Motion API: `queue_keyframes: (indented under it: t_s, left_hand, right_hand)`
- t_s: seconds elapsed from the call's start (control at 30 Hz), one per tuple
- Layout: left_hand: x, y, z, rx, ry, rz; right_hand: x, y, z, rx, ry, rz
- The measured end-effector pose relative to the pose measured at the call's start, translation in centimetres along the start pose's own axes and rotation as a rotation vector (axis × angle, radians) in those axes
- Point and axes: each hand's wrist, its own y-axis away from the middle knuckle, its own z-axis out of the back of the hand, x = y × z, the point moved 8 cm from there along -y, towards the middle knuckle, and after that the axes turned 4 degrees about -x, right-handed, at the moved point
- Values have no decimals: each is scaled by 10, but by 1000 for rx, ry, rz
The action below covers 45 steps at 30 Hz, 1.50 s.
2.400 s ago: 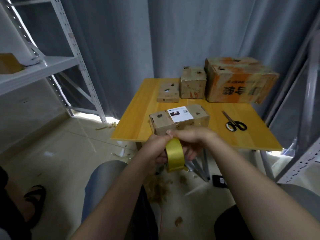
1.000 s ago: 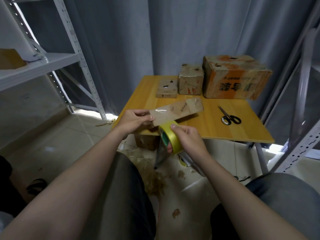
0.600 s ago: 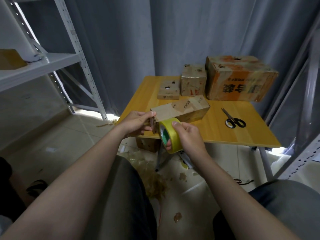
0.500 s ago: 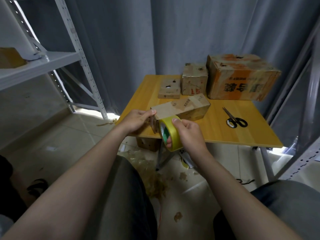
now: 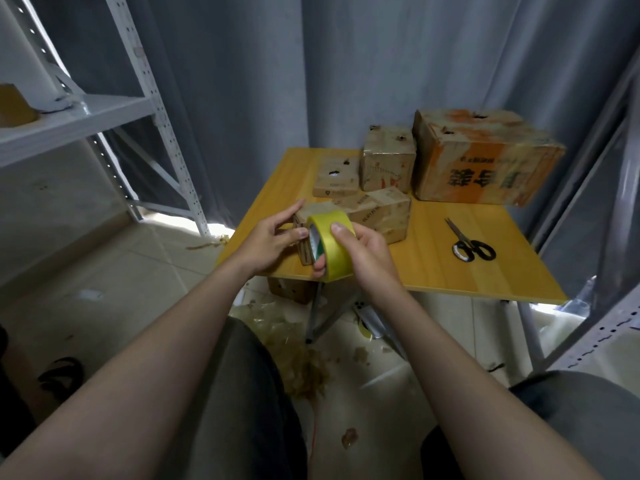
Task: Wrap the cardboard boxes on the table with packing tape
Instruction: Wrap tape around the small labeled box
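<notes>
The tape roll [image 5: 333,247] has come up a bit and now sits right against the near end of the long box [image 5: 375,214]. The left thumb has slid over to touch the side of the roll.

Close below, brown scraps [image 5: 306,362] lie on the floor between the person's knees. Just past them, the right hand [image 5: 362,259] grips the roll, with the thumb on top and fingers poking through the hole. The roll is bright yellow, wide, and stands on its edge. The left hand [image 5: 272,239] pinches the near corner of the long box between thumb and first finger.

The long box is brown and worn, with small dark print on its side. It lies on the yellow table [image 5: 440,271], near the front edge. Black scissors [image 5: 471,244] lie to the right, well apart from it. Behind it sit a flat box [image 5: 336,178], a square box [image 5: 388,164] and a big box [image 5: 481,157] with orange marks. A grey curtain [image 5: 363,64] hangs at the back.
</notes>
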Motion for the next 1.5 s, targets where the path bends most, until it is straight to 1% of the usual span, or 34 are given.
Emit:
queue_keyframes:
  t_s: [0.07,0.13,0.23,0.3,0.37,0.53,0.67,0.73,0.83,0.97,1.07,1.17,1.23,1.27,1.3,1.4,1.5]
  left_hand:
    - [2,0,-2,-2,32,-13]
    - [5,-2,-3,-12,82,-2]
    - [8,-6,0,-56,108,26]
    - [9,-8,-1,-51,110,26]
    - [9,-8,-2,-56,108,48]
    - [5,-7,-1,-69,81,65]
    - [5,-6,0,-75,87,84]
    - [6,-7,0,-68,89,100]
    - [14,-7,-1,-71,139,167]
    - [15,-6,-6,-46,185,215]
    - [13,-5,-7,-32,217,228]
    - [17,-3,-7,-25,233,280]
    - [19,-2,-12,-3,250,317]
    - [19,-2,-14,12,245,332]
    - [19,-2,-15,25,235,352]
    - [21,-2,-17,44,224,406]
    - [23,0,-17,82,187,429]
  right_hand:
    - [-1,3,1,-47,8,29]
    - [-4,8,3,-109,68,53]
    - [-18,20,6,-197,105,21]
    - [-20,23,6,-219,105,-7]
    - [-20,20,6,-213,114,-62]
    - [-22,12,8,-186,229,-172]
    - [-26,17,8,-170,241,-269]
    - [-26,20,6,-152,238,-256]
    - [-27,31,-1,-101,206,-174]
    - [-27,40,5,-184,231,-102]
    - [-25,42,5,-223,228,-130]
    - [-33,49,15,-291,342,-196]
    - [-40,54,20,-321,433,-191]
    - [-41,55,21,-330,441,-188]
    - [-42,56,20,-326,401,-204]
    - [-43,58,10,-243,271,-268]
    - [-47,58,8,-228,291,-267]
